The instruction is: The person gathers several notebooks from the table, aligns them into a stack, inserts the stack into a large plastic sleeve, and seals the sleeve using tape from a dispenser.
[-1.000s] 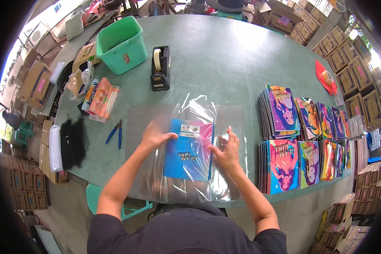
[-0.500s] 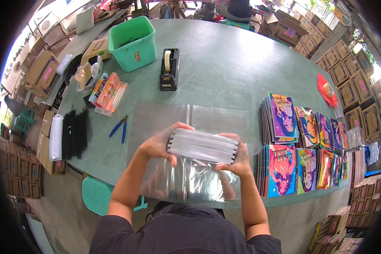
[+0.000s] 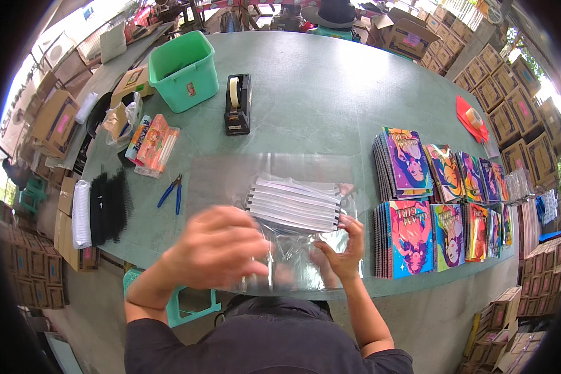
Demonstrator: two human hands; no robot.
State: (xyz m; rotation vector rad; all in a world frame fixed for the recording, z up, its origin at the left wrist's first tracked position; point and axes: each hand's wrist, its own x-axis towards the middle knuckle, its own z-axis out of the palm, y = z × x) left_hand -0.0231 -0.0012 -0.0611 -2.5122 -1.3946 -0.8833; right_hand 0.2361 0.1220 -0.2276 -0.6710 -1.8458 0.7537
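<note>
In front of me, a stack of spiral notebooks point(image 3: 293, 204) stands with its white page edges up and black coils at both ends. Under it lies a sheet of clear plastic film point(image 3: 221, 177) with a shiny, creased near part. My right hand point(image 3: 346, 249) grips the stack's near right corner, fingers at its right end and thumb on the near side. Left of the stack, nearer to me, my left hand point(image 3: 221, 246) is raised off it and smeared by motion. Whether its fingers hold anything is unclear.
Colourful spiral notebooks point(image 3: 411, 240) stand in two rows at the right. Blue-handled cutters point(image 3: 171, 194), a black tape dispenser point(image 3: 238, 105) and a green bin point(image 3: 184, 71) are at the left, with black coils point(image 3: 109, 206) farther out. A tape roll point(image 3: 474, 116) lies far right.
The notebook stack, held between both hands before, now sits lower on the film. My left hand has let go and moved left and toward me. My right hand stays at its right end.
</note>
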